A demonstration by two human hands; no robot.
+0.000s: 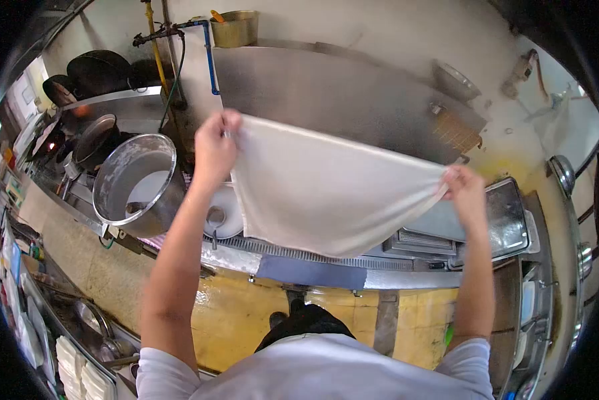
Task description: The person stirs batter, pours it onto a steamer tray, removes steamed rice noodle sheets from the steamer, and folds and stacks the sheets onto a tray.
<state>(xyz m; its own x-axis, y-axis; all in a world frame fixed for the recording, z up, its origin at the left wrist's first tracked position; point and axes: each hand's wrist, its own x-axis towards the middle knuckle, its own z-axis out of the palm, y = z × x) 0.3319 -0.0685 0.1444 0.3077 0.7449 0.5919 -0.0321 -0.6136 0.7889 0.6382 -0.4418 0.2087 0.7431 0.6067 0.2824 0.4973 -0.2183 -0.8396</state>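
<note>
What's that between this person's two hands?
In the head view, a pale cloth spans the gap, its upper edge running from the left hand to the right hand.

Soft light fills the bowed fisheye view, its corners black.

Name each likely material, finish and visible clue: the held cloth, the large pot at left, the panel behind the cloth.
Cloth: matte fabric, perhaps cotton; it sags in soft folds.
Large pot: probably metal, worn; grey with bright glints.
Panel: likely stainless steel, satin; smooth grey, faint sheen.
</note>
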